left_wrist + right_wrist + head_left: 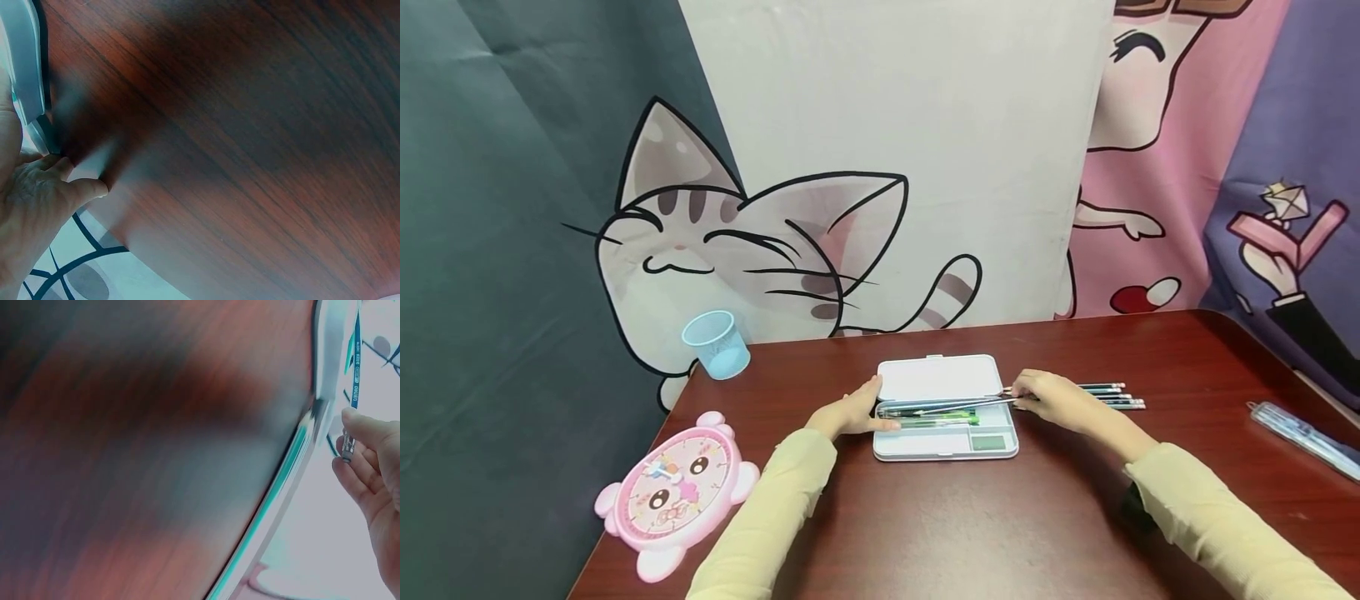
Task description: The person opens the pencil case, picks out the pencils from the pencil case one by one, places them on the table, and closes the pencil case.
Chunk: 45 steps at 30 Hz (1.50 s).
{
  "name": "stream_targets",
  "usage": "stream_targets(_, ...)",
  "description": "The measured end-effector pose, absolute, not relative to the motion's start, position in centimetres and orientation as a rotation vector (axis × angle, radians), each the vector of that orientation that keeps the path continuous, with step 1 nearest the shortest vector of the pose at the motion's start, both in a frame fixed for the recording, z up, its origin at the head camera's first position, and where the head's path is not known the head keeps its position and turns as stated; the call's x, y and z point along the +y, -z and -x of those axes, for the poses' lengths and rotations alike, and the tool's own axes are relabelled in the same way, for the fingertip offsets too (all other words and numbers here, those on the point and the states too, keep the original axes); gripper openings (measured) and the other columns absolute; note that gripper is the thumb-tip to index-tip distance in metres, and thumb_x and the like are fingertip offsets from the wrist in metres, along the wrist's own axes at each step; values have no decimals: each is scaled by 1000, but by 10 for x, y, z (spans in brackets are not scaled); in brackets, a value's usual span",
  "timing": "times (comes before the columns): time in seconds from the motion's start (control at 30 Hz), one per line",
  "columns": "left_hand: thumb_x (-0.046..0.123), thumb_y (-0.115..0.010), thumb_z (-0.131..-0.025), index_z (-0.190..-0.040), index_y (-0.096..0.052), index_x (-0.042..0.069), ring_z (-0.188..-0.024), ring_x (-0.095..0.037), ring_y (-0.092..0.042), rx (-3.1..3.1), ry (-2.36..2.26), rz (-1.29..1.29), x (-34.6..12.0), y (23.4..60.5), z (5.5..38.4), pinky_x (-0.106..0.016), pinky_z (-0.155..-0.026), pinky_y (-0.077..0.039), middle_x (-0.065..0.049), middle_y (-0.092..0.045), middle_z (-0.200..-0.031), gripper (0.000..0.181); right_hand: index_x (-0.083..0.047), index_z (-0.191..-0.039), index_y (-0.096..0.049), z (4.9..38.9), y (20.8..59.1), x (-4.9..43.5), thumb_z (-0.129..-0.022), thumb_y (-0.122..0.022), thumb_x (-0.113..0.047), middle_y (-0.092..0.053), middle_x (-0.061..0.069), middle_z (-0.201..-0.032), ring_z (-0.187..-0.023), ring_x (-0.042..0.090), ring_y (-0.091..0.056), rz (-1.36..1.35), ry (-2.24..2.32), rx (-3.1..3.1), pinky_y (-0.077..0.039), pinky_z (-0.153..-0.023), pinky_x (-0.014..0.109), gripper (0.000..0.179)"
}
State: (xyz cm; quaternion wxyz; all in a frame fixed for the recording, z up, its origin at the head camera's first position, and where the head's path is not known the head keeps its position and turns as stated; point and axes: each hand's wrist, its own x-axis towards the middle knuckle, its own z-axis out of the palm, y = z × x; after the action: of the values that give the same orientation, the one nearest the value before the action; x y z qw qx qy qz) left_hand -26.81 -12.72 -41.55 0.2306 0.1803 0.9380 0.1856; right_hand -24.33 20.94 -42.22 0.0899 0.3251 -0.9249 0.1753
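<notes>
A white pencil case lies unfolded on the table, its lid laid back toward the wall. Green pens and other slim items rest in its tray. At the case's left side is my left hand, thumb extended over the tray's edge and fingers against the side by the hinge. My right hand pinches a dark pencil near its end between thumb and fingers. This pencil reaches leftward over the tray. Several more pencils lie on the table behind my right wrist.
A blue cup leans at the back left of the brown table. A pink clock lies on the left side. On the right is a clear slim package. A cat-printed cloth hangs behind the table.
</notes>
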Motion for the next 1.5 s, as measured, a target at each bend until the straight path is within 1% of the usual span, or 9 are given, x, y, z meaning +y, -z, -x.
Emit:
stream_targets(0.1, 45, -60, -85, -146, -4, -1, -143, -27, -7, 2575, -511, -497, -127, 415, 268, -52, -112, -13, -17, -6, -154, 94, -9, -80, -59, 240, 424, 223, -77, -68, -1, -55, -4, -77, -69, 6, -51, -953, -509, -2695, -46, -61, 26, 12)
stream_targets(0.23, 44, -61, -84, -146, -5, -2, -143, -28, -8, 2568, -520, -498, -127, 415, 267, -52, -112, -12, -18, -6, -153, 95, -9, -80, -57, 237, 429, 243, -72, -71, 3, -53, -5, -75, -69, 7, -49, -960, -478, -2551, -46, -62, 27, 20)
stream_targets(0.33, 44, -61, -84, -145, -5, -2, -143, -28, -8, 2565, -522, -498, -128, 415, 267, -53, -112, -12, -18, -6, -153, 95, -9, -79, -55, 234, 432, 260, -68, -73, 6, -52, -6, -74, -68, 5, -47, -956, -453, -2467, -44, -60, 24, 26)
stream_targets(0.5, 43, -61, -84, -145, -4, -4, -142, -30, -8, 2564, -531, -504, -129, 416, 268, -54, -112, -13, -20, -6, -153, 96, -8, -79, -53, 228, 438, 289, -63, -73, 10, -48, -7, -74, -67, 3, -43, -942, -413, -2423, -36, -60, 14, 32)
stream_targets(0.83, 44, -61, -84, -145, -6, -3, -143, -28, -8, 2575, -539, -478, -130, 415, 266, -51, -113, -12, -18, -7, -153, 95, -10, -76, -53, 215, 448, 338, -52, -77, 10, -48, -8, -72, -65, 6, -44, -847, -309, -2432, -35, -62, 11, 39)
stream_targets(0.97, 43, -62, -84, -145, -6, -3, -143, -29, -9, 2578, -541, -486, -129, 414, 266, -52, -113, -12, -19, -7, -153, 95, -12, -73, -55, 212, 451, 348, -54, -78, 6, -49, -9, -72, -66, 6, -45, -822, -285, -2471, -35, -62, 12, 35)
stream_targets(1.13, 44, -61, -84, -145, -5, -3, -143, -28, -8, 2574, -536, -486, -128, 415, 267, -52, -112, -13, -18, -7, -153, 95, -14, -70, -56, 213, 452, 349, -57, -79, 2, -50, -7, -74, -68, 9, -47, -782, -283, -2491, -38, -62, 17, 30)
stream_targets(1.37, 44, -61, -84, -145, -5, -3, -143, -28, -8, 2571, -529, -504, -127, 418, 269, -52, -112, -13, -18, -6, -153, 95, -3, -81, -60, 219, 437, 329, -60, -78, 0, -55, 3, -77, -68, 18, -53, -708, -396, -2535, -45, -59, 29, 28)
stream_targets(1.5, 43, -62, -84, -146, -5, -2, -143, -28, -7, 2568, -544, -499, -126, 416, 269, -52, -113, -11, -18, -6, -153, 95, -3, -87, -61, 223, 432, 302, -67, -77, -4, -58, 5, -83, -74, 21, -57, -710, -476, -2581, -49, -65, 35, 25)
